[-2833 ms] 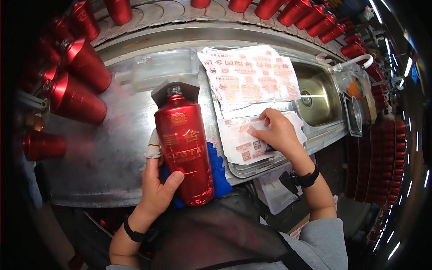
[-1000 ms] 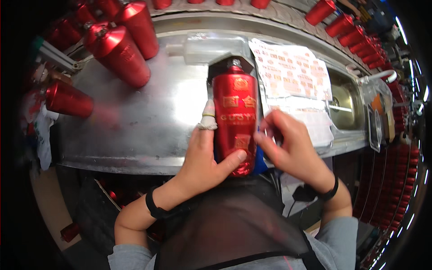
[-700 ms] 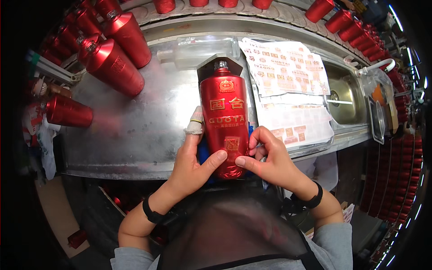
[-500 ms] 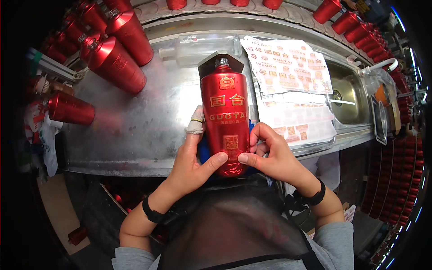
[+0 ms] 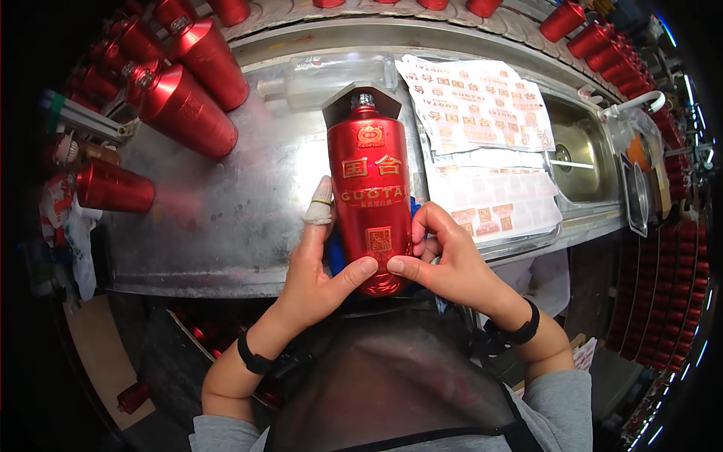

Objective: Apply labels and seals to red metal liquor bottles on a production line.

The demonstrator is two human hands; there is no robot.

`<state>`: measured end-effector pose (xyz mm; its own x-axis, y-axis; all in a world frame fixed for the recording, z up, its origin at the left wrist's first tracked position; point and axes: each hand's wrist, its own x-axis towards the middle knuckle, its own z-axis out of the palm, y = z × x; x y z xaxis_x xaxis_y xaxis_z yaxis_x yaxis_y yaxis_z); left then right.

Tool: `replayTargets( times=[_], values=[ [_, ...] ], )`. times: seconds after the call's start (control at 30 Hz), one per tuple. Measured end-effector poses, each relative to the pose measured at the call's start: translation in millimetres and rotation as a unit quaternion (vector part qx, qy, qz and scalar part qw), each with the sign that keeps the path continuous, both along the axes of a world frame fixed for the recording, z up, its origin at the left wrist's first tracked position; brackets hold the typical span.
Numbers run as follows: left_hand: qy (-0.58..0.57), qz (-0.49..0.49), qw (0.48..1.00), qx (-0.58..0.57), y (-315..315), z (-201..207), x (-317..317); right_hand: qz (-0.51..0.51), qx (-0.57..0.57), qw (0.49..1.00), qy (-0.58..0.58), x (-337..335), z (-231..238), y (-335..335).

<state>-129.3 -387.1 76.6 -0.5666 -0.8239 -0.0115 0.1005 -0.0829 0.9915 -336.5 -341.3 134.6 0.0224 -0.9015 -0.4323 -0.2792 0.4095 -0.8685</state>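
Note:
A glossy red bottle with gold markings lies in front of me, its clear stopper end pointing away. My left hand is closed along its left side, thumb pressed on the lower front. A white fabric finger cover sits on one of that hand's fingers. From the right, my right hand grips the same lower end, thumb on the front and fingers curled at the side. Behind the bottle's neck shows a dark, angular plate. Something blue is partly hidden beneath the bottle.
Several red bottles stand on the metal table to the left. Beyond the plate lies a clear glass bottle. Printed sheets cover the right side, beside a steel sink with a white tap. More bottles line a conveyor.
Along the far conveyor, the red bottles have moved to the right. The view has shifted a little; both hands keep the same hold on the bottle.

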Motion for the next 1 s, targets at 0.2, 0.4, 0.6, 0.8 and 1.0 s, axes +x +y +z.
replayTargets(
  times=[0.2, 0.4, 0.6, 0.8, 1.0],
  values=[
    [-0.001, 0.007, 1.000, -0.010, 0.9, -1.2, 0.1, -0.006, -0.006, 1.000, -0.003, 3.0, 0.8, 0.0],
    [-0.001, 0.025, 1.000, 0.000, 0.5, -0.1, -5.4, -0.016, -0.022, 0.999, 0.025, 7.2, -0.2, -1.4],
    [0.002, 0.025, 0.999, 0.020, -0.1, -0.9, -6.6, -0.015, -0.015, 0.999, 0.027, 5.7, -0.2, -2.5],
    [-0.003, 0.011, 1.000, 0.013, 0.6, -0.1, -3.5, -0.006, -0.016, 0.999, 0.029, 5.0, 1.1, -1.6],
    [-0.003, 0.006, 1.000, 0.023, 0.8, -1.4, -2.3, -0.004, -0.016, 1.000, 0.009, 2.0, -4.0, -1.1]
  ],
)
